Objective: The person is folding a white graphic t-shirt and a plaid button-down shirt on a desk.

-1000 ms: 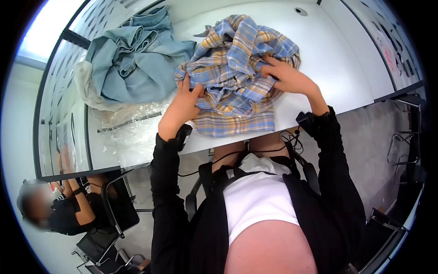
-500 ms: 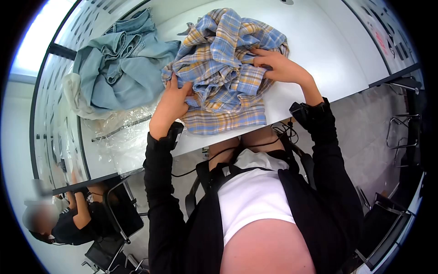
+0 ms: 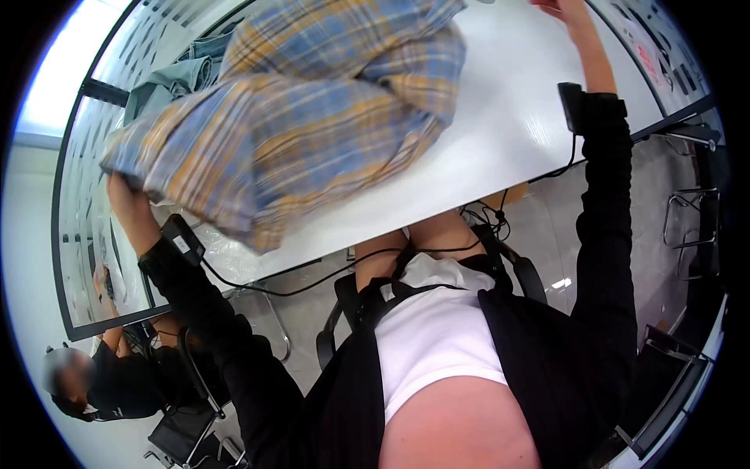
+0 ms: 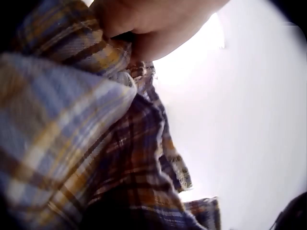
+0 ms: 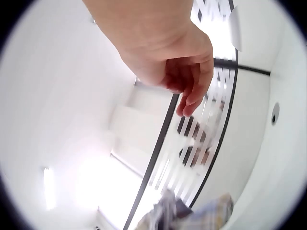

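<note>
A blue-and-yellow plaid shirt (image 3: 312, 117) is lifted off the white table (image 3: 508, 125) and hangs spread wide across the left and middle of the head view. My left hand (image 4: 153, 24) grips its edge at the far left, with bunched plaid cloth (image 4: 96, 143) just below the fingers. The shirt mostly hides that hand in the head view; only the wrist (image 3: 137, 219) shows. My right hand (image 3: 558, 8) is raised high at the top right, apart from the shirt. Its fingers (image 5: 189, 91) hang loosely curled and hold nothing, and a corner of the shirt (image 5: 206, 211) shows far below.
Light blue jeans (image 3: 168, 82) lie on the table behind the shirt at the left. Clear plastic wrap (image 3: 223, 250) lies near the table's front left edge. A patterned partition (image 3: 86, 117) bounds the table's left side. Another person (image 3: 117, 383) sits at lower left; chairs (image 3: 687, 227) stand at right.
The shirt, bunched on the table under both hands, has been lifted and spread. My left hand swung far left with its edge. My right hand let go and rose to the top right.
</note>
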`<state>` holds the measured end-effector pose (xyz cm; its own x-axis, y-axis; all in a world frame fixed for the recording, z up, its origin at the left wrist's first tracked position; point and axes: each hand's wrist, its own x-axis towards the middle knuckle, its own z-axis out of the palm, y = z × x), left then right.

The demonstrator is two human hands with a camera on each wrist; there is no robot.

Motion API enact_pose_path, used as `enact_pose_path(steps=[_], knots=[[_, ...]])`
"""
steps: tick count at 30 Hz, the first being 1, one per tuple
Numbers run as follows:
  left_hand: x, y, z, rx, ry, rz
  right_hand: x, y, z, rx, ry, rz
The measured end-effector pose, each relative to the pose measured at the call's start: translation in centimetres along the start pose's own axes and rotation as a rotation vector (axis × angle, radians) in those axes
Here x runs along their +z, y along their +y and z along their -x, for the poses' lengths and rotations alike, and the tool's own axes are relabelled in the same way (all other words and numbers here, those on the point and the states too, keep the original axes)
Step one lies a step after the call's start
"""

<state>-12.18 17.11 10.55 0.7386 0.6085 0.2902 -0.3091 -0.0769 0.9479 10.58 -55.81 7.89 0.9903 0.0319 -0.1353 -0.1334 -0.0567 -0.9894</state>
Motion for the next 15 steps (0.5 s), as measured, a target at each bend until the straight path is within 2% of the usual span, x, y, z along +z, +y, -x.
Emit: enact_pose_path(steps=[2,4,6,8,10,11,12,14,15], knots=[[-2.0,-0.4,0.3,-0.054,-0.053,-0.125,0.9,2.1,1.0,-0.198,0.045,0.265],[-2.1,-1.4,2.0,-0.142,-0.228,-0.450,2.9,3.8,3.1,-0.409,0.078,0.534],[-0.9,-2.3,5.1,-0.113,-0.592,-0.645,8.0,3.2,6.7,-0.186,-0.140,0.752],[1.6,-0.4,8.0,0.054,-0.983,-0.837,11.4,4.4,8.3,-0.246,-0.449,0.815],[3.0,0.1,9.5,-0.028,-0.952,-0.788,16.0,4.7,10.3,-0.302,-0.529,0.911],[3.7,0.2,10.4,-0.071,-0.934,-0.761,18.1,4.7,11.7,-0.441,-0.613,0.926],[4.7,0.5,11.5,0.107,-0.900,-0.886,19.6,4.7,12.5,-0.583,-0.696,0.936],[6.5,1.2,13.0,0.472,-0.810,-1.125,22.4,8.9,11.0,-1.024,-0.883,0.786],[6.9,1.2,13.1,0.556,-0.822,-1.246,24.3,7.1,13.1,-1.065,-0.891,0.845]])
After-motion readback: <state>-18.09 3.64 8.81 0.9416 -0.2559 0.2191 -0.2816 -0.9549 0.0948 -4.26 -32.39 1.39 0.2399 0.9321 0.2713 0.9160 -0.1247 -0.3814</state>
